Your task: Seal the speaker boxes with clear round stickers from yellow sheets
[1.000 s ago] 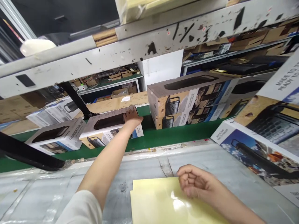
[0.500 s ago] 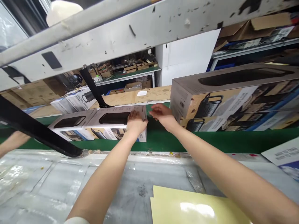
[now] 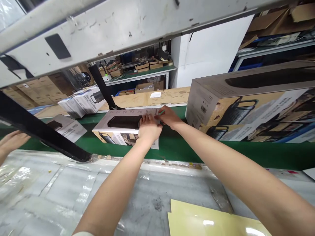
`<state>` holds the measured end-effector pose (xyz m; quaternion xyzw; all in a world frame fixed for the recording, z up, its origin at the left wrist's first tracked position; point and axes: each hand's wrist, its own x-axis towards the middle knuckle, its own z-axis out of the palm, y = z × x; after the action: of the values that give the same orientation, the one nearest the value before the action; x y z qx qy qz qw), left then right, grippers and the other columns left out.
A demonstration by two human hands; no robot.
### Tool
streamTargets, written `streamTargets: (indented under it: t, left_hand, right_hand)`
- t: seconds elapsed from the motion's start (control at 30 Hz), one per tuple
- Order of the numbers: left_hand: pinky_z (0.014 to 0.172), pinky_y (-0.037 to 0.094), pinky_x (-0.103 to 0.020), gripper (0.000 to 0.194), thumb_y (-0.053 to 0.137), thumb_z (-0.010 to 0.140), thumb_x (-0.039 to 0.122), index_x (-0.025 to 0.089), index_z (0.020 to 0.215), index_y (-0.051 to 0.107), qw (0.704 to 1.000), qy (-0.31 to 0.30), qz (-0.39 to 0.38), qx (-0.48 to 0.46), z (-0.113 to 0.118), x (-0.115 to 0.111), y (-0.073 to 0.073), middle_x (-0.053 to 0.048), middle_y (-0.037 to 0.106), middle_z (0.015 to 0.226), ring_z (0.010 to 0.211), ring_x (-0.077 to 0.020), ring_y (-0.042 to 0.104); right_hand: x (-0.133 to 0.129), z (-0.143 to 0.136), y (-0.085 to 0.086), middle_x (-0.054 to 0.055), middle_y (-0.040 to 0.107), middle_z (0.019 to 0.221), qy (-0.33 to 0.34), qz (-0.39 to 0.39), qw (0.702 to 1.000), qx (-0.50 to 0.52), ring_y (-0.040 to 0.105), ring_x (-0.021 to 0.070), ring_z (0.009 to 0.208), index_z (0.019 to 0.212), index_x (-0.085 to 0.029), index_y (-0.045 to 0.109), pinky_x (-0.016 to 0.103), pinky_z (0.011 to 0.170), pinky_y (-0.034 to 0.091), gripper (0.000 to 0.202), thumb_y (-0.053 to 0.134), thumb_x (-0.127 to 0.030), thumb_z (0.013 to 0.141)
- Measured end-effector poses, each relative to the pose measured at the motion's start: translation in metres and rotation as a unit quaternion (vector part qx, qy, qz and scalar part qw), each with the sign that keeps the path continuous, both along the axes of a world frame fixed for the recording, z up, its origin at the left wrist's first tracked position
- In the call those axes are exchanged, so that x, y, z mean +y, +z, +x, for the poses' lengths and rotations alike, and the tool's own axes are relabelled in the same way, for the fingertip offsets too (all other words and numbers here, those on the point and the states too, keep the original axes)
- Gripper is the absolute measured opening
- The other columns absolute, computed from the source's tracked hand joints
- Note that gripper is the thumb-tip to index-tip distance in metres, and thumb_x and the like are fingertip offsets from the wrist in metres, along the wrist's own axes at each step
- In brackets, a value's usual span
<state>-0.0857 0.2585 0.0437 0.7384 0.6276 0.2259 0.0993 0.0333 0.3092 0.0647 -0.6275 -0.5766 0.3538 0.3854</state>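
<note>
A white speaker box (image 3: 118, 122) with a dark window lies flat on the green conveyor belt (image 3: 177, 149). My left hand (image 3: 149, 128) lies over the box's right end, fingers spread across its top. My right hand (image 3: 169, 117) meets it from the right, fingertips pinched together at the top right corner of the box. A small green sliver shows at those fingertips; I cannot tell what it is. Both my arms reach out over the plastic-covered bench (image 3: 61, 193).
A big printed carton (image 3: 246, 98) stands on the belt just right of my hands. More speaker boxes (image 3: 66, 126) lie to the left. A black bar (image 3: 36, 129) slants across the left, and another person's hand (image 3: 11, 141) rests there. A yellow sheet (image 3: 209, 223) lies on the bench, under a white beam (image 3: 123, 29).
My right hand left the yellow sheet and reached to the box's right end. The box has shifted right with my left hand on it, away from its neighbour. A person's hand appeared at left.
</note>
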Motion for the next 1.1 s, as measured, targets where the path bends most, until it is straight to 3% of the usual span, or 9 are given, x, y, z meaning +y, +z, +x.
streamTargets:
  t: [0.23,0.47,0.6,0.7,0.8,0.9,1.0,1.1]
  left_hand:
    - [0.124,0.030,-0.043,0.061,0.055,0.093,0.028,0.002,0.147,0.043,1.000,0.001,-0.001,0.010,-0.007,0.001,-0.001,-0.025,0.049,0.155,0.150,-0.0337,0.040]
    - [0.116,0.040,-0.048,0.055,0.054,0.092,0.025,0.013,0.146,0.048,0.999,-0.009,0.045,0.010,-0.012,0.002,-0.004,-0.019,0.058,0.146,0.140,-0.0342,0.049]
    - [0.115,0.039,-0.051,0.055,0.053,0.094,0.025,0.022,0.149,0.050,0.998,-0.017,0.053,0.022,-0.016,0.001,-0.004,-0.017,0.059,0.144,0.140,-0.0360,0.048]
    - [0.114,0.040,-0.050,0.041,0.056,0.091,0.021,0.024,0.131,0.065,0.997,-0.034,0.062,0.006,-0.020,0.001,-0.005,-0.014,0.064,0.137,0.135,-0.0350,0.053]
    - [0.108,0.045,-0.042,0.023,0.056,0.090,0.017,0.022,0.104,0.073,0.995,-0.045,0.079,-0.051,-0.026,0.000,-0.006,-0.010,0.075,0.111,0.114,-0.0285,0.067]
    - [0.099,0.050,-0.035,0.023,0.051,0.094,0.019,0.020,0.100,0.074,0.993,-0.029,0.082,-0.080,-0.030,0.000,-0.002,-0.009,0.078,0.101,0.102,-0.0251,0.072]
    - [0.094,0.051,-0.033,0.027,0.048,0.097,0.021,0.018,0.107,0.073,0.994,-0.024,0.069,-0.082,-0.034,-0.001,0.006,-0.011,0.078,0.107,0.105,-0.0261,0.072]
    - [0.099,0.049,-0.037,0.030,0.050,0.098,0.030,0.017,0.115,0.072,0.995,-0.056,0.064,-0.056,-0.036,-0.010,0.006,-0.012,0.077,0.113,0.111,-0.0285,0.070]
  right_hand:
    - [-0.007,-0.002,-0.006,-0.008,0.049,0.056,-0.002,-0.076,0.985,0.157,0.046,0.0095,0.049,0.084,-0.022,0.051,0.024,0.049,0.047,0.038,0.088,-0.022,0.075]
    - [-0.012,0.000,-0.040,-0.005,0.054,0.063,-0.004,-0.133,0.966,0.220,0.053,0.0090,0.053,0.080,-0.018,0.054,0.023,0.052,0.050,0.028,0.071,-0.035,0.096]
    - [-0.016,0.000,-0.049,-0.001,0.064,0.082,0.002,-0.140,0.977,0.164,0.061,0.0110,0.064,0.099,-0.014,0.065,0.025,0.059,0.055,0.023,0.064,-0.037,0.101]
    - [-0.030,-0.006,-0.049,0.007,0.072,0.095,-0.007,-0.094,0.992,0.089,0.069,0.0192,0.081,0.114,-0.016,0.067,0.036,0.074,0.060,0.019,0.059,-0.027,0.100]
    - [-0.051,-0.021,-0.046,0.012,0.070,0.126,0.015,-0.020,1.000,0.006,0.066,0.0274,0.117,0.133,-0.021,0.063,0.042,0.103,0.054,0.042,0.055,-0.015,0.093]
    - [-0.068,-0.037,-0.040,0.013,0.054,0.153,0.072,0.006,0.995,-0.072,0.049,0.0308,0.142,0.148,-0.021,0.053,0.042,0.119,0.039,0.069,0.060,-0.006,0.081]
    - [-0.085,-0.038,-0.028,0.015,0.065,0.141,0.119,-0.044,0.983,-0.132,0.060,0.0373,0.130,0.138,-0.016,0.062,0.046,0.112,0.047,0.066,0.062,-0.001,0.074]
    - [-0.116,-0.014,-0.008,0.011,0.075,0.125,0.159,-0.102,0.970,-0.154,0.068,0.0339,0.121,0.116,-0.016,0.077,0.040,0.109,0.050,0.048,0.061,0.002,0.074]
